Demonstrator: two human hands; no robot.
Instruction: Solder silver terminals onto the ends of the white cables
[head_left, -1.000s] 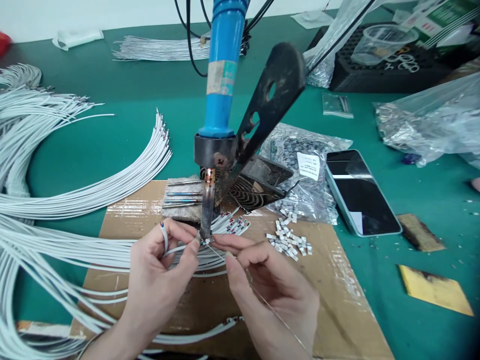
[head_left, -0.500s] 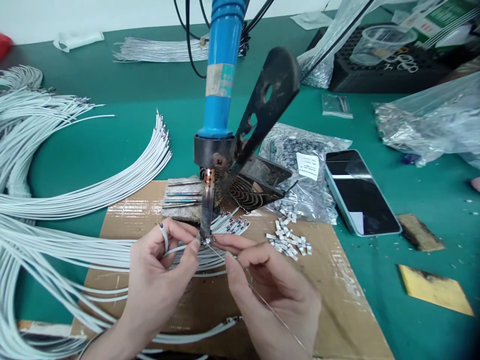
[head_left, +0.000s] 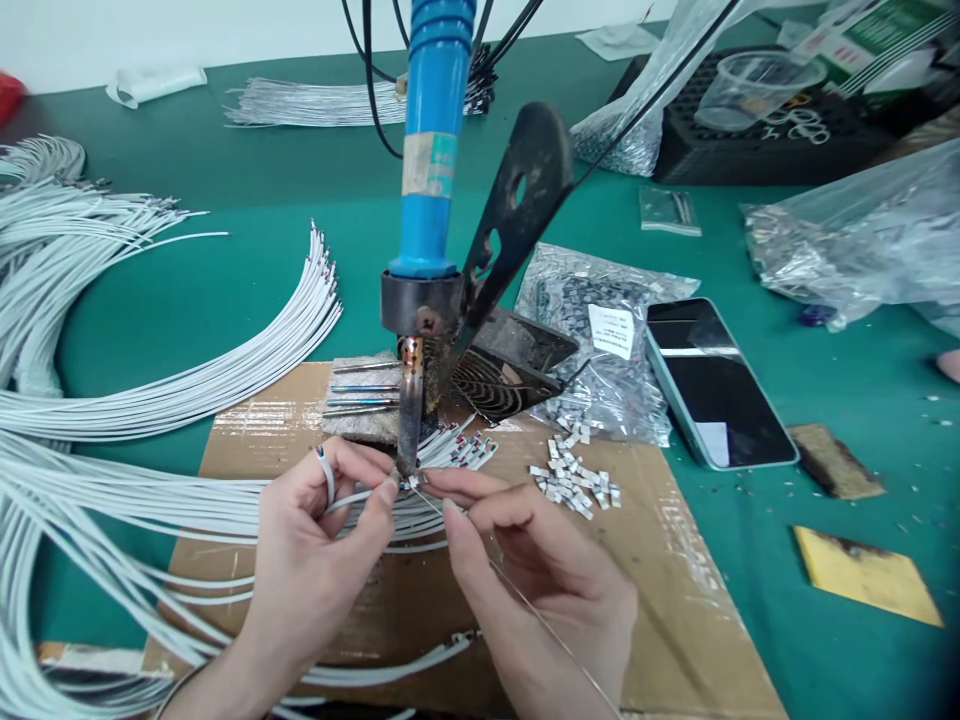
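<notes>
A blue-handled soldering iron [head_left: 427,180] stands tip-down in a black metal stand [head_left: 517,220] over a cardboard sheet [head_left: 675,600]. My left hand [head_left: 322,550] pinches a white cable [head_left: 352,500] and holds its end right at the iron's tip [head_left: 409,465]. My right hand [head_left: 540,590] pinches a thin solder wire [head_left: 547,625], whose end also meets the tip. A tiny part sits between both sets of fingertips at the tip. A row of stripped cable ends [head_left: 465,450] lies just behind my fingers.
Bundles of white cables [head_left: 150,390] curve across the left of the green table. Small white parts [head_left: 574,480] lie loose on the cardboard, beside a bag of parts [head_left: 600,340]. A phone [head_left: 712,380] lies to the right, with a yellow sponge [head_left: 870,590] nearer.
Both hands stay at the iron's tip with the same grips. The view has shifted slightly to the right, nothing else moved.
</notes>
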